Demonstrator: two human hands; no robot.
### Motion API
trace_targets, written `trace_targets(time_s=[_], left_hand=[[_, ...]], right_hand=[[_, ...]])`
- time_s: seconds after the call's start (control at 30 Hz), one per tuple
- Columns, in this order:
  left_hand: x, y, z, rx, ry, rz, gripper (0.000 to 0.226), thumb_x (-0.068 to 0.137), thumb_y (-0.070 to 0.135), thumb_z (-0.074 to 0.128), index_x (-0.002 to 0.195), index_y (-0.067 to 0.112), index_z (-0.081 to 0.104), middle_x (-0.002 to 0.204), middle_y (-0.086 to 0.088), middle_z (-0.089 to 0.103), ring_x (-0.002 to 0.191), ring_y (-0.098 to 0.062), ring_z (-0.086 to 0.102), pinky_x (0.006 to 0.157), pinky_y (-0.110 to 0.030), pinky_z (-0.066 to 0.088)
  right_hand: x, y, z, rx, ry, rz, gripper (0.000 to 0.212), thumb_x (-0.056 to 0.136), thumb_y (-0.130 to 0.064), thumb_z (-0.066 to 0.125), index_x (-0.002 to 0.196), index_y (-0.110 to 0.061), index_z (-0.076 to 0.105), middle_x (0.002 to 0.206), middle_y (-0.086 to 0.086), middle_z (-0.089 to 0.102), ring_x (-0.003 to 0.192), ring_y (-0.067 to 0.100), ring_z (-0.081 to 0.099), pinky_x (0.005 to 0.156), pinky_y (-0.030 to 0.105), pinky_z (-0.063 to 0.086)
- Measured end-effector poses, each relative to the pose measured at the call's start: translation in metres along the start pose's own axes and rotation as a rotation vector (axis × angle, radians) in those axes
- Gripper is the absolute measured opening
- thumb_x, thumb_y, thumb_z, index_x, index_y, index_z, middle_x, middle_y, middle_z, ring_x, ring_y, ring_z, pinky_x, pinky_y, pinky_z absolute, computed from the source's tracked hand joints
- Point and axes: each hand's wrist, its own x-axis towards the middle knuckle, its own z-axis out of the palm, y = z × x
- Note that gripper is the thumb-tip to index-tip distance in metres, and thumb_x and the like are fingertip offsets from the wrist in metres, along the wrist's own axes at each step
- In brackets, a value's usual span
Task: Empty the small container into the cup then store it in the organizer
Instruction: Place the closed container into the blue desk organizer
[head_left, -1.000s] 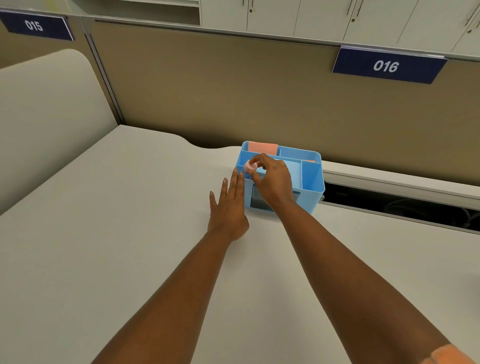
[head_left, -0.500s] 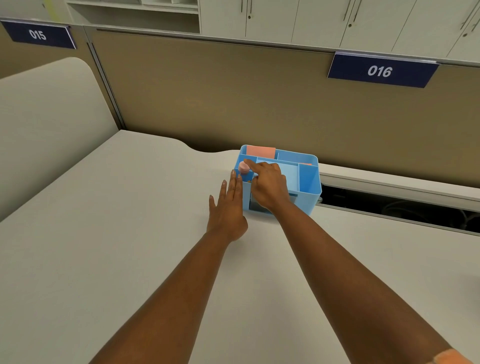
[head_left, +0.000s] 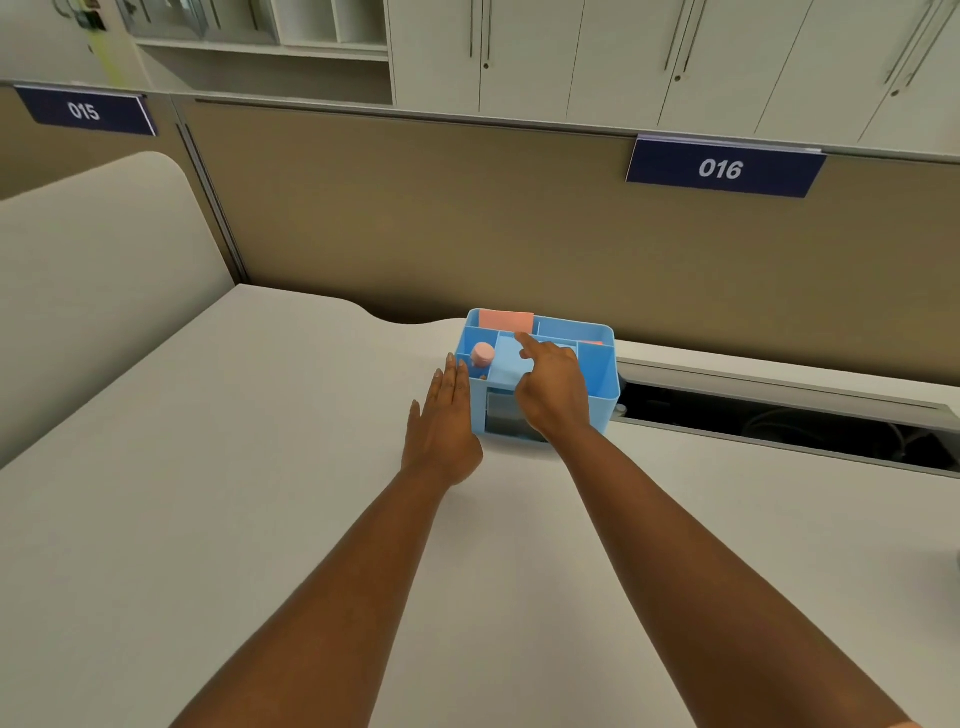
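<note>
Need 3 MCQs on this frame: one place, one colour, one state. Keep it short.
1. Where is the pink container?
A. organizer's front-left compartment
B. on the desk
C. in the right hand

2. What colour is the organizer?
A. green
B. light blue
C. white

3. How is the left hand?
A. fist around the container
B. holding a cup
C. flat, open, against the organizer's left side

Answers: 1 A, it stands upright inside that compartment. 2 B, its walls are light blue. 3 C, its fingers lie straight along the wall, while the right hand holds nothing.

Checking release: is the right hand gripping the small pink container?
No, the small pink container stands alone in the organizer; the right hand is clear.
</note>
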Motion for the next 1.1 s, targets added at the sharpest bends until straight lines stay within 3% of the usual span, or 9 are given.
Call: trace_targets(time_s=[0.4, 0.7, 0.8, 0.93, 1.0, 1.1], left_hand=[[-0.008, 0.009, -0.009, 0.041, -0.010, -0.041, 0.083, 0.085, 0.007, 0.052, 0.141, 0.014, -0.009, 0.156, -0.004, -0.006, 0.143, -0.022, -0.002, 0.117, -0.041, 0.009], [-0.011, 0.001, -0.007, 0.053, -0.059, -0.062, 0.078, 0.087, 0.004, 0.047, 0.142, 0.017, -0.007, 0.156, 0.001, -0.007, 0.143, -0.019, 0.002, 0.118, -0.041, 0.015], [-0.009, -0.003, -0.005, 0.018, -0.030, -0.018, 0.079, 0.087, 0.001, 0.046, 0.142, 0.018, -0.008, 0.156, 0.001, -0.007, 0.143, -0.019, 0.004, 0.117, -0.042, 0.019], [-0.002, -0.010, -0.004, -0.018, -0.001, 0.005, 0.078, 0.086, -0.002, 0.044, 0.142, 0.020, -0.006, 0.156, 0.002, -0.002, 0.143, -0.019, 0.008, 0.118, -0.043, 0.019], [0.000, -0.012, -0.002, -0.014, 0.005, 0.011, 0.076, 0.087, -0.001, 0.043, 0.142, 0.020, -0.005, 0.156, 0.002, 0.001, 0.143, -0.019, 0.009, 0.118, -0.042, 0.018], [0.001, -0.015, 0.002, -0.024, 0.040, 0.032, 0.075, 0.086, -0.001, 0.044, 0.142, 0.019, -0.002, 0.156, 0.001, 0.003, 0.142, -0.019, 0.011, 0.117, -0.039, 0.021]], right_hand=[[-0.010, 0.012, -0.021, -0.050, -0.008, 0.028, 0.050, 0.084, -0.005, 0.052, 0.132, -0.014, 0.040, 0.133, 0.014, 0.051, 0.121, 0.029, 0.043, 0.099, 0.040, 0.041], [-0.007, 0.007, -0.006, -0.013, -0.019, -0.058, 0.028, 0.089, -0.023, 0.052, 0.116, -0.015, 0.056, 0.127, 0.009, 0.058, 0.115, 0.024, 0.051, 0.097, 0.034, 0.042], [-0.005, -0.001, 0.004, 0.013, -0.067, -0.129, 0.029, 0.086, -0.023, 0.056, 0.114, -0.016, 0.058, 0.127, 0.010, 0.058, 0.115, 0.026, 0.050, 0.097, 0.035, 0.040], [0.004, -0.008, 0.021, -0.230, -0.228, -0.272, 0.037, 0.088, -0.019, 0.054, 0.124, -0.015, 0.048, 0.131, 0.014, 0.053, 0.118, 0.030, 0.046, 0.096, 0.038, 0.041], [0.010, -0.010, 0.024, -0.276, -0.246, -0.253, 0.037, 0.086, -0.014, 0.056, 0.122, -0.011, 0.049, 0.125, 0.017, 0.055, 0.113, 0.031, 0.050, 0.092, 0.037, 0.044], [0.019, -0.010, 0.020, -0.159, -0.222, -0.115, 0.026, 0.087, -0.013, 0.054, 0.112, -0.007, 0.056, 0.109, 0.013, 0.060, 0.104, 0.031, 0.054, 0.083, 0.033, 0.043]])
